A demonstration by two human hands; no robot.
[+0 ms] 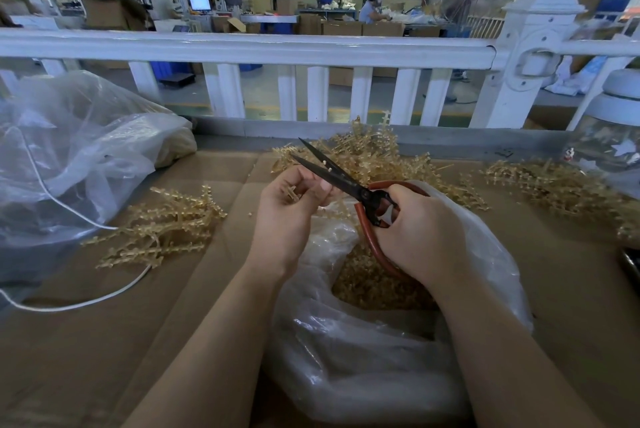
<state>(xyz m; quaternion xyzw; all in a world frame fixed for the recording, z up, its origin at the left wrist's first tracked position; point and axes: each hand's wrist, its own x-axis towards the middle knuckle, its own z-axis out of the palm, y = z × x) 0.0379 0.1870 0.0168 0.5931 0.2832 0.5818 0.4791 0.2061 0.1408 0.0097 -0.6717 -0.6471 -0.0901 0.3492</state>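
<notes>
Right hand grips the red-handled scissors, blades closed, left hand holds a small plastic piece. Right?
Not quite. The head view shows the scissors with blades spread open, not closed. The rest holds: the right hand grips their red handles and the left hand holds a small plastic piece.

Scissors (332,174): the blades are showing as dark, matt metal. The handles (367,237) are wearing a smooth red-brown coating, either rubber or plastic. Plastic strips (162,230) are appearing amber, translucent and faintly glossy. The bag (363,358) is presenting as thin clear film, crinkled and shiny. Matt brown cardboard (104,341) is covering the desk. The railing (242,46) is gleaming with white gloss.
</notes>
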